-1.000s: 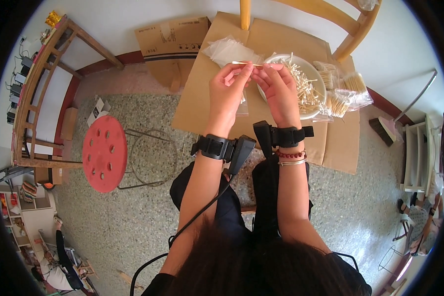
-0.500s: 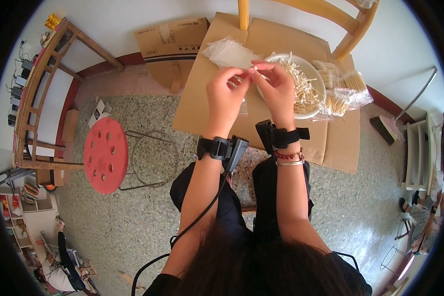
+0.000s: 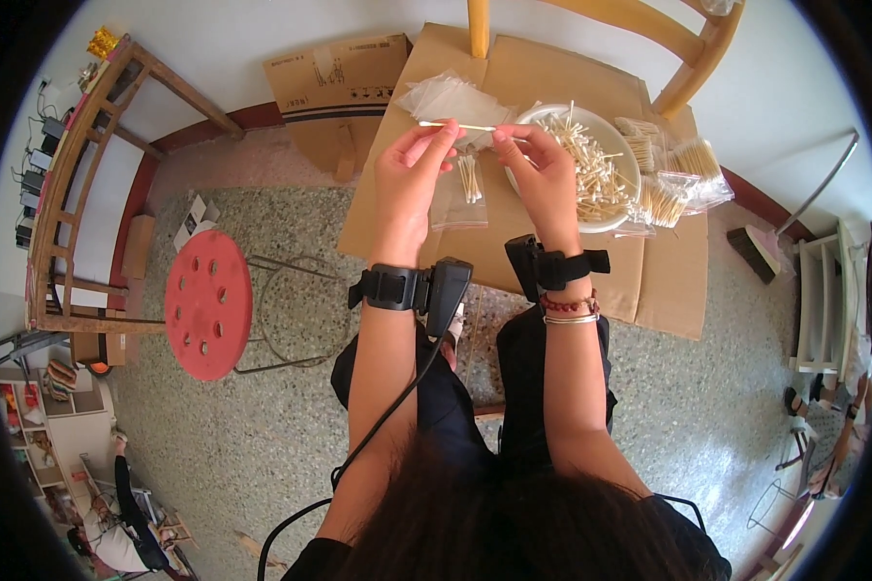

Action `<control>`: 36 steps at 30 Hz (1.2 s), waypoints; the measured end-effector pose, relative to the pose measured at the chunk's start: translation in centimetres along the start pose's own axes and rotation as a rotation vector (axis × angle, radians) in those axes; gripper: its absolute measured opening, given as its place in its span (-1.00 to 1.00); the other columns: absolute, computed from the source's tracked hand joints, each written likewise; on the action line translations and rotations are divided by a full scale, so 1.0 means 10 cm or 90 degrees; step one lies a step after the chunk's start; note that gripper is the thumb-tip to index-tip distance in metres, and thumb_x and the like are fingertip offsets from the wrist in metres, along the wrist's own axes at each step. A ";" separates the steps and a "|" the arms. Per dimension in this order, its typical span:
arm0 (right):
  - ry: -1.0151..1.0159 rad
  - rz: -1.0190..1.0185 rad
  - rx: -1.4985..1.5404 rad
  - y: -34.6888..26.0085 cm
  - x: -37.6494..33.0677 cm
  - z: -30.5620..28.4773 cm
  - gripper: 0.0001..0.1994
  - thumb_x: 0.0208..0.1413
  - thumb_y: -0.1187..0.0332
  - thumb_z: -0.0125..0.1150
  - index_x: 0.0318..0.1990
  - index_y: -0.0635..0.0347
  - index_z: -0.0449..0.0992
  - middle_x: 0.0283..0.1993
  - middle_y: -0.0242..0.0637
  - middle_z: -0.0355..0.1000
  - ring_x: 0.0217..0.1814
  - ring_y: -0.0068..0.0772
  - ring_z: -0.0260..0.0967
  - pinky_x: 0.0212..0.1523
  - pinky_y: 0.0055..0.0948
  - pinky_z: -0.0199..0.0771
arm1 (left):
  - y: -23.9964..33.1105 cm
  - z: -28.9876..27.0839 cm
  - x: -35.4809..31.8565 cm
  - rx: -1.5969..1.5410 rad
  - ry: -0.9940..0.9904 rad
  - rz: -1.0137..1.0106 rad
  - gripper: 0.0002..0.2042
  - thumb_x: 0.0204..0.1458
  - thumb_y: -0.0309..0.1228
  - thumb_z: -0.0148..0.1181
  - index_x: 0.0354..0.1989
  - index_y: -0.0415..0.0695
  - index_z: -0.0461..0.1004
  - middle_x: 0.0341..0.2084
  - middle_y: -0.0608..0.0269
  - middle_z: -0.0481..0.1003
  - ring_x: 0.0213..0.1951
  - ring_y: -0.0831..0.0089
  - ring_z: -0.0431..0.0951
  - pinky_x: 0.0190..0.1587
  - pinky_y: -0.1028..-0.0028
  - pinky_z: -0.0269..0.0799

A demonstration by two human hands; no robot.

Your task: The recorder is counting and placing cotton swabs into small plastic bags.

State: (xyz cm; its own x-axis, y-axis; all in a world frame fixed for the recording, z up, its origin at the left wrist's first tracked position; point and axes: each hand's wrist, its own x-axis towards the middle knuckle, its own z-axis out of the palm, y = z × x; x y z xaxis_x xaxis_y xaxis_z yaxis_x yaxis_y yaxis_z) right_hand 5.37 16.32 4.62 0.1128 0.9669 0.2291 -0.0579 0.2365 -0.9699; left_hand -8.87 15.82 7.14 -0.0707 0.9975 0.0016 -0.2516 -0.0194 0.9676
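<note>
My left hand [image 3: 412, 174] and my right hand [image 3: 543, 169] are raised side by side over a flattened cardboard sheet [image 3: 669, 281]. Between their fingertips they pinch a thin cotton swab [image 3: 455, 125], held level, one end in each hand. Under the left hand hangs a small clear bag [image 3: 463, 189] with a few swabs inside; which fingers hold it is hidden. A white bowl [image 3: 591, 160] heaped with loose cotton swabs sits just right of my right hand. Both wrists wear black strapped devices.
Filled clear bags of swabs [image 3: 673, 179] lie right of the bowl, empty clear bags [image 3: 451, 97] behind my hands. A wooden chair [image 3: 688, 44] stands at the back, a cardboard box [image 3: 334, 82] at back left, a red round stool [image 3: 206, 303] and wooden rack [image 3: 68, 194] to the left.
Both hands have shifted slightly and the single swab now lies level between their fingertips, with the small bag hanging below the left hand.
</note>
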 end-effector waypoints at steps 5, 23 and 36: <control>-0.014 -0.016 0.007 0.00 0.00 -0.01 -0.84 0.03 0.36 0.18 -0.27 0.24 0.52 -0.42 -0.45 0.43 -0.38 -0.75 0.27 -0.44 -0.74 0.19 | -0.05 0.00 0.01 -0.002 -0.017 0.010 -0.83 -0.02 -0.31 0.21 -0.30 -0.10 0.48 -0.35 0.36 0.49 -0.37 0.68 0.36 -0.28 0.65 0.26; 0.064 0.007 0.077 -0.03 0.01 -0.09 -0.85 0.05 0.43 0.11 -0.25 0.31 0.45 -0.35 -0.40 0.42 -0.35 -0.70 0.31 -0.33 -0.69 0.29 | -0.69 -0.28 -0.06 0.885 -0.042 0.067 -0.91 -0.29 -0.60 0.16 -0.60 -0.09 0.45 -0.53 0.11 0.48 -0.35 0.11 0.48 -0.32 0.28 0.37; 0.049 -0.028 -0.010 -0.01 -0.01 -0.06 -0.82 0.04 0.49 0.12 -0.21 0.36 0.48 -0.28 -0.30 0.48 -0.23 -0.59 0.42 -0.21 -0.65 0.38 | -0.28 -0.08 0.06 0.491 0.125 0.302 -0.87 -0.12 -0.60 0.13 -0.35 -0.24 0.45 -0.51 0.20 0.49 -0.53 0.51 0.45 -0.44 0.56 0.36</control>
State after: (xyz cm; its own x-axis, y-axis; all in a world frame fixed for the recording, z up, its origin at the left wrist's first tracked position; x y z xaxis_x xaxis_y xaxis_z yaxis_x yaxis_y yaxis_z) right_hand 5.95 16.15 4.60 0.1906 0.9451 0.2655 -0.0357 0.2770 -0.9602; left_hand -8.95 16.42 4.24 -0.1818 0.8658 0.4663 0.5521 -0.3025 0.7770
